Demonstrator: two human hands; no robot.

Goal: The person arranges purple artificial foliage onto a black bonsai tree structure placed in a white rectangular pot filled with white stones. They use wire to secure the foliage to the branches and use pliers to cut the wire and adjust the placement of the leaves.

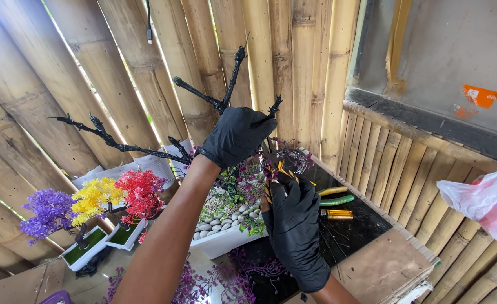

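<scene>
My left hand [236,135], in a black glove, grips a black bare branch of an artificial tree [226,95] near the top right fork. The tree stands in a white rectangular pot [226,241] filled with white pebbles and small green and purple sprigs. My right hand [294,225], also gloved in black, holds a small bunch of thin sprigs with yellow tips [279,171] just below the left hand. Other black branches [119,143] spread out to the left.
Three small potted trees, purple [48,213], yellow [93,197] and red [141,194], stand at the left. Pliers with yellow and green handles [336,197] and a yellow lighter [337,214] lie on the dark tabletop. Bamboo walls surround; a pink plastic bag [485,200] sits at right. Purple sprigs [226,278] lie below.
</scene>
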